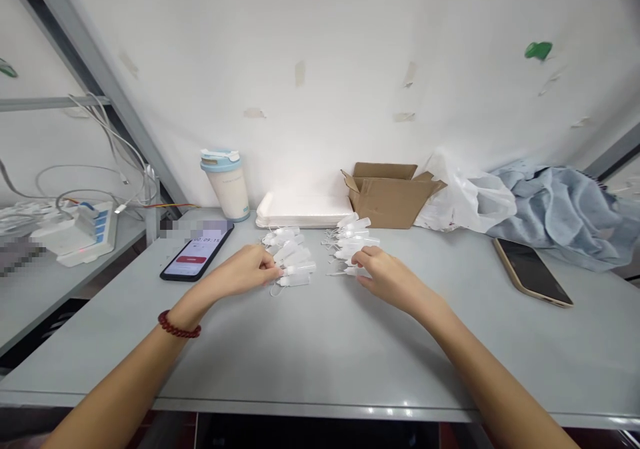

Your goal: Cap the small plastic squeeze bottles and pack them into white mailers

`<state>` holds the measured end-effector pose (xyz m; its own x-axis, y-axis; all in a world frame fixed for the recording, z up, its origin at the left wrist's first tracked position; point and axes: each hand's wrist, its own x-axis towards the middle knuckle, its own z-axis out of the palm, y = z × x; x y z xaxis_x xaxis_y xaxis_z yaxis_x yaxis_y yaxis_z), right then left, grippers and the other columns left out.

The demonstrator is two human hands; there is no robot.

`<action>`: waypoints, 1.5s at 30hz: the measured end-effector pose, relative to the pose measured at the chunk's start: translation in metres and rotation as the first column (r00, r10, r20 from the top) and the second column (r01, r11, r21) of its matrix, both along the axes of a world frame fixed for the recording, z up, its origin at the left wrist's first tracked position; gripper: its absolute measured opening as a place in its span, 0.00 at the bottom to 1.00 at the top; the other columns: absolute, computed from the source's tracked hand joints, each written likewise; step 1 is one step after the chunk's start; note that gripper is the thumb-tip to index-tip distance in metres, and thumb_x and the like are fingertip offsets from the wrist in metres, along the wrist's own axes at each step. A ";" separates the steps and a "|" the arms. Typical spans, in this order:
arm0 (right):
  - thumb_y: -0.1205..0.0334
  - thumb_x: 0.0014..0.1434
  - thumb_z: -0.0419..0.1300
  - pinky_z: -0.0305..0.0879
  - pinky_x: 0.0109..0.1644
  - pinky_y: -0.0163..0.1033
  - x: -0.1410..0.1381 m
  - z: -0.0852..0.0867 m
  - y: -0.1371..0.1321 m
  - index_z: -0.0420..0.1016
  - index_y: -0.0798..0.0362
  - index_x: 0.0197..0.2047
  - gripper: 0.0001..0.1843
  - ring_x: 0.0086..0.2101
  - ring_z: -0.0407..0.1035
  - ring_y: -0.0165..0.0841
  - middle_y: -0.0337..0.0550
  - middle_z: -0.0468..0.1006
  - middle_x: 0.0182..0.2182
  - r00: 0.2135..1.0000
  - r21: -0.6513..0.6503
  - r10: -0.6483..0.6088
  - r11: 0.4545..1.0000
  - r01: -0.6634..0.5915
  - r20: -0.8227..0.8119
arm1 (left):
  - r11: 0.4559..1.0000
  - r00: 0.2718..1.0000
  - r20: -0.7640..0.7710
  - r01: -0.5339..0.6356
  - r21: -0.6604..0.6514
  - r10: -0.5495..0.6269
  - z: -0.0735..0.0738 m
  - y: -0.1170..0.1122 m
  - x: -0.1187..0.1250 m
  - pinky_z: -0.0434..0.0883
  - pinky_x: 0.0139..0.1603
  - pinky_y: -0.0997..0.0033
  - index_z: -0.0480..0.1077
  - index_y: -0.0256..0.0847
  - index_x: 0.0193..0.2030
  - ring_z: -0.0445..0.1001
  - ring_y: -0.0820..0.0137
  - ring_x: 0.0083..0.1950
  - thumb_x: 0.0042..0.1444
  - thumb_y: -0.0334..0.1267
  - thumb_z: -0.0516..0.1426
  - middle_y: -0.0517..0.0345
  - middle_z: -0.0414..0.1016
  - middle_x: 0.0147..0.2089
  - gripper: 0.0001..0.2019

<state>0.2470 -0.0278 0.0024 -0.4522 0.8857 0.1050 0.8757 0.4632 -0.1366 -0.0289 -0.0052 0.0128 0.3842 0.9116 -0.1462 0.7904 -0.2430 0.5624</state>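
Note:
Two groups of small translucent white squeeze bottles with narrow tips and thin loops lie side by side on the grey table. My left hand [250, 270] is beside the left group of bottles [295, 254], its fingertips pinched at the tip end of one near the front. Across the gap, my right hand [387, 279] rests over the right group of bottles [359, 234]. Its curled fingers and thumb are around the nearest bottle [353, 271], which they partly hide. A red bead bracelet [179, 326] circles my left wrist.
Behind the bottles lie a stack of white trays [305, 210] and an open cardboard box [393, 202]. A cup [227, 186] and a lit phone [197, 252] are at left. To the right are a plastic bag [463, 199], blue cloth [565, 202] and another phone [533, 272].

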 end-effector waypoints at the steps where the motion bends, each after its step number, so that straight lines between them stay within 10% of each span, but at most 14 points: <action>1: 0.76 0.52 0.57 0.64 0.32 0.37 -0.001 0.000 0.000 0.69 0.55 0.37 0.09 0.36 0.69 0.38 0.49 0.74 0.36 1.000 0.003 -0.005 1.000 0.005 0.012 | 1.000 1.000 0.014 -0.001 0.003 0.001 0.001 0.000 0.000 0.48 0.20 0.74 0.63 0.38 0.14 0.52 0.75 0.18 0.49 0.46 0.54 0.62 0.58 0.15 0.18; 14: 0.74 0.52 0.55 0.63 0.32 0.37 -0.010 -0.010 -0.004 0.70 0.55 0.32 0.06 0.32 0.68 0.35 0.47 0.73 0.31 0.992 0.006 0.115 0.993 -0.115 -0.057 | 0.997 0.980 0.195 -0.043 0.071 0.028 -0.001 -0.014 0.026 0.55 0.23 0.75 0.63 0.38 0.18 0.59 0.74 0.22 0.53 0.47 0.52 0.62 0.63 0.19 0.18; 22: 0.70 0.53 0.56 0.65 0.39 0.41 -0.015 0.000 -0.011 0.68 0.54 0.38 0.07 0.39 0.67 0.37 0.45 0.73 0.35 0.913 -0.003 0.186 0.980 -0.200 -0.364 | 0.993 0.949 0.303 0.105 -0.059 -0.082 -0.009 -0.028 0.043 0.61 0.27 0.74 0.65 0.39 0.51 0.68 0.70 0.27 0.56 0.47 0.52 0.62 0.71 0.25 0.19; 45: 0.64 0.56 0.54 0.62 0.36 0.37 -0.015 0.000 -0.010 0.69 0.56 0.38 0.07 0.33 0.67 0.32 0.44 0.75 0.33 0.845 -0.003 0.130 0.988 -0.153 -0.518 | 0.992 0.959 0.268 0.059 0.113 -0.088 -0.012 -0.029 0.046 0.61 0.26 0.77 0.71 0.37 0.38 0.67 0.74 0.24 0.59 0.41 0.51 0.62 0.70 0.23 0.12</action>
<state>0.2320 -0.0374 0.0028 -0.4643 0.8253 0.3216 0.5995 0.5601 -0.5718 0.0166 -0.0343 0.0007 0.4629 0.8839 0.0660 0.5891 -0.3624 0.7223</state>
